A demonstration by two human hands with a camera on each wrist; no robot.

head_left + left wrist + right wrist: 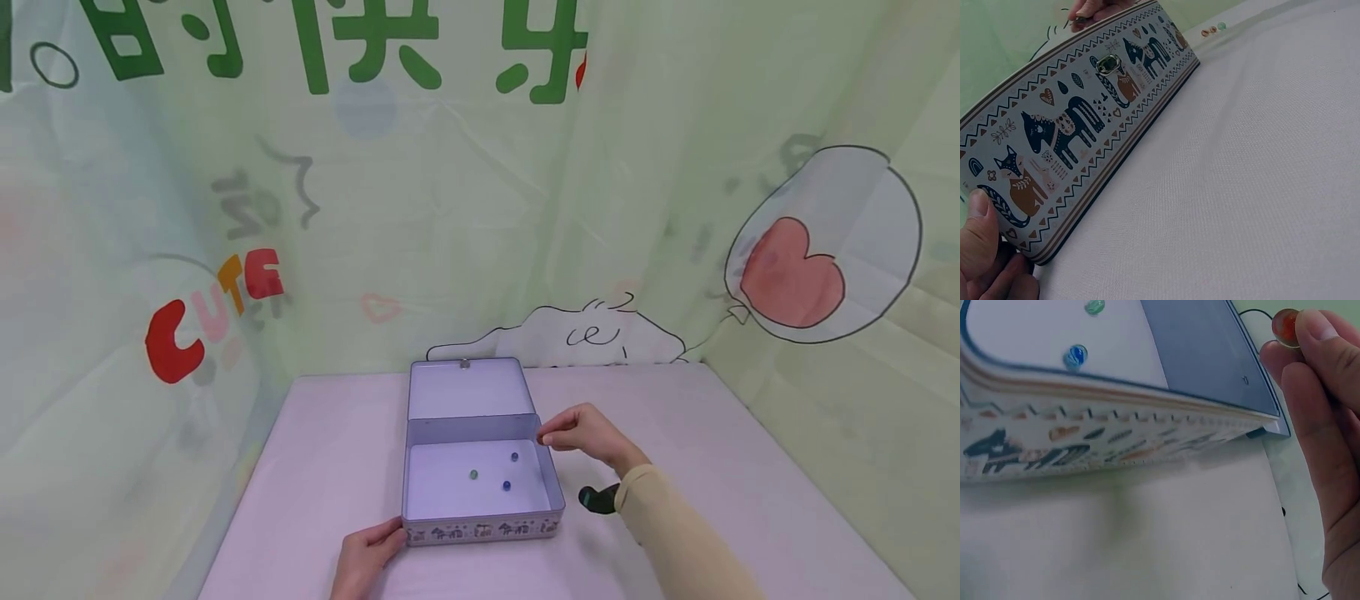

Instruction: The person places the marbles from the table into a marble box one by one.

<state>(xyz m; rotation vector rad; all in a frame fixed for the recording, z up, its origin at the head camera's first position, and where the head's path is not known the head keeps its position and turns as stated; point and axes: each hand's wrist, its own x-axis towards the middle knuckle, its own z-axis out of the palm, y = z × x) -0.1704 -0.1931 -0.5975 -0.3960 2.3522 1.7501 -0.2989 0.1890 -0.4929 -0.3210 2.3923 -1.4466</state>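
Observation:
A printed tin box [480, 531] stands with its lid [471, 390] swung back. My left hand [366, 557] grips the front left corner, thumb on the printed front and the other fingers curled at the side. Over the right wall, my right hand [588, 432] pinches an orange-red glass marble [1285, 327] between thumb and fingertips. On the box's white floor lie a green marble [473, 475], a blue marble [506, 485] and another dark blue marble [514, 457] farther back.
On the table [337, 467], two orange marbles [1209, 31] and a green marble [1221, 26] lie to the right of the box. A black band [597, 500] shows at the right wrist. A printed curtain [450, 208] hangs behind the table.

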